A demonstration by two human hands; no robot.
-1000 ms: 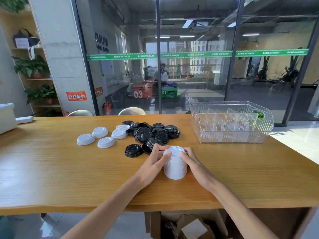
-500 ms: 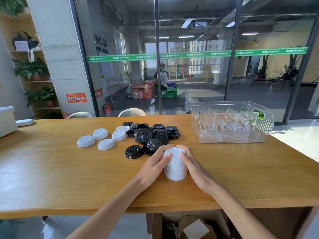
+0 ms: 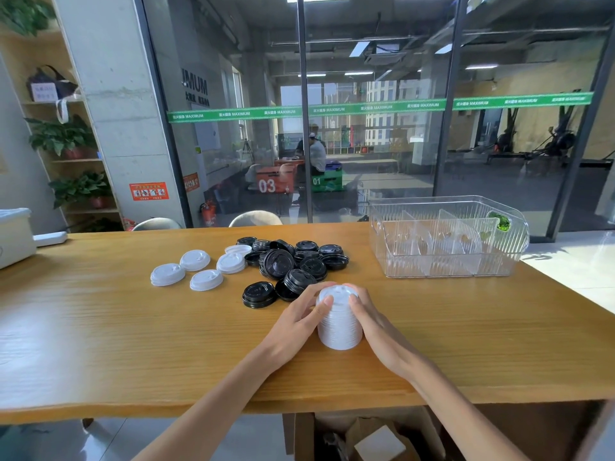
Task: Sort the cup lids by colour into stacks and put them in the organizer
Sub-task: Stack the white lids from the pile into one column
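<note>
Here both hands [image 3: 301, 322] clasp white lid stack [image 3: 339, 327].

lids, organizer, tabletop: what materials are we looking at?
White stack of lids: likely thin moulded plastic, matte, finely ribbed rims. Black lids: same shape, slightly glossy. Organizer: clear rigid plastic, fluted walls. Table: wood or wood-look laminate, visible grain, satin sheen.

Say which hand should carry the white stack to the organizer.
Probably right. Both hands cup the white lid stack, but the organizer lies to the right, on the right hand's side; the left hand would cross over.
</note>
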